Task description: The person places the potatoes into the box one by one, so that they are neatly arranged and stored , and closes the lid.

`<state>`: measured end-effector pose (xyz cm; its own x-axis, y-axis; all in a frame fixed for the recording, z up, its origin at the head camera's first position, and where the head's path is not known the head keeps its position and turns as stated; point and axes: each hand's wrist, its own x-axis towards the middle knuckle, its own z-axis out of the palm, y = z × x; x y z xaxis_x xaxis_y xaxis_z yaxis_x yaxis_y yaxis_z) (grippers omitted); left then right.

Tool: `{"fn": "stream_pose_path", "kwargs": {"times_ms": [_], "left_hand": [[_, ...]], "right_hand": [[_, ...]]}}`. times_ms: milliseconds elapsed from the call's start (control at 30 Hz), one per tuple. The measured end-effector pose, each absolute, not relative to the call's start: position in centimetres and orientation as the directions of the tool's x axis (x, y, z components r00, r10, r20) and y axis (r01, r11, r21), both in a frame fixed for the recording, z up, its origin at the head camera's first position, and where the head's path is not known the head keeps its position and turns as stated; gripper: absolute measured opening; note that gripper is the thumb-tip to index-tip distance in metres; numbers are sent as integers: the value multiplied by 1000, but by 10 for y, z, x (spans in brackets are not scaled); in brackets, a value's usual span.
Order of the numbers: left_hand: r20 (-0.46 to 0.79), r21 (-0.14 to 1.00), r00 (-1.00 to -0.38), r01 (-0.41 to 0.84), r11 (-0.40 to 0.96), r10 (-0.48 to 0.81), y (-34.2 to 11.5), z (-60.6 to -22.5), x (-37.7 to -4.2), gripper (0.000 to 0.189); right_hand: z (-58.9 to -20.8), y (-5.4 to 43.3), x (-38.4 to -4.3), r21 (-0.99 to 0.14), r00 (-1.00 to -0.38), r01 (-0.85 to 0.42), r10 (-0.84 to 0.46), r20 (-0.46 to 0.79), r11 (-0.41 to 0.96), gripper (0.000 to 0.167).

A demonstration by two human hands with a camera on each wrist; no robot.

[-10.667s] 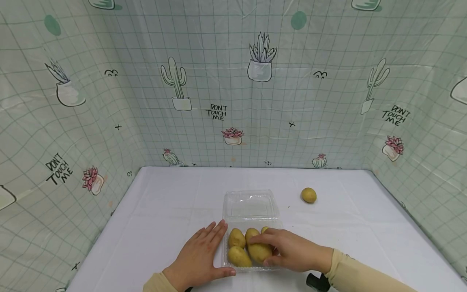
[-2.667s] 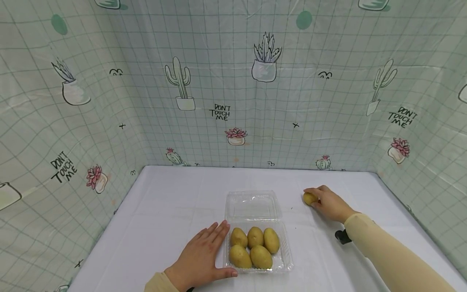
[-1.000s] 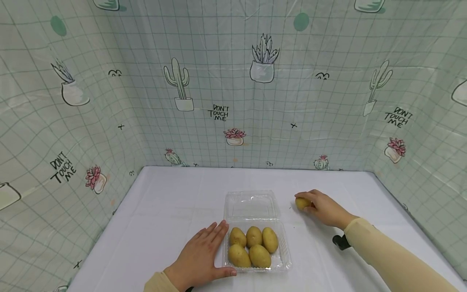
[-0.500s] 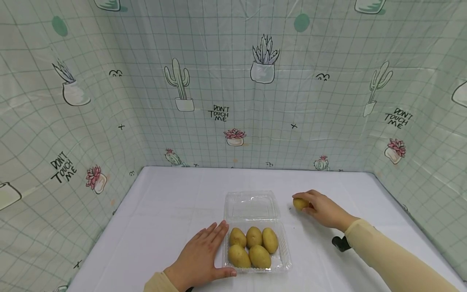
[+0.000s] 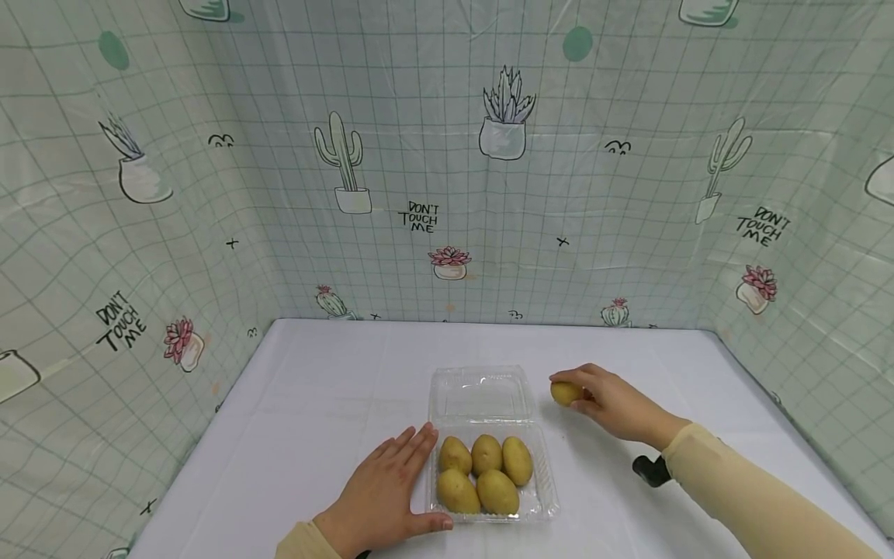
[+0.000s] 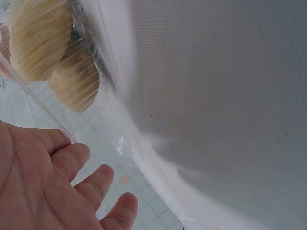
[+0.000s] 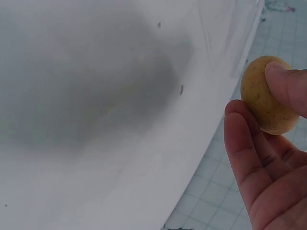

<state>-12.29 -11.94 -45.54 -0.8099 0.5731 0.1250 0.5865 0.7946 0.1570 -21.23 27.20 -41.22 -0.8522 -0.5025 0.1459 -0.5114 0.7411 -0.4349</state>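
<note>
White tabletop [image 5: 321,388]: right of the clamshell [image 5: 544,503], a presumably firm potato [image 5: 563,394], best held mid-body, is pinched by the right hand [image 5: 615,404]; left hand [image 5: 379,489] is spread beside the clamshell.

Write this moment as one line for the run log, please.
right hand: holds potato, right of open lid | left hand: at left edge of clear container | inside container: five potatoes

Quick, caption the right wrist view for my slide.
The right hand holds a potato above a softly shadowed white tabletop.
</note>
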Motion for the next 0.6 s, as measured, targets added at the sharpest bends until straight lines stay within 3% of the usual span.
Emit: {"fn": "stream_pose_path", "kwargs": {"times_ms": [600], "left_hand": [[159, 151, -801, 597, 788, 577, -120, -456, -122, 108]], "right_hand": [[-397, 243, -186, -472, -758, -618, -634, 149, 628, 44]]}}
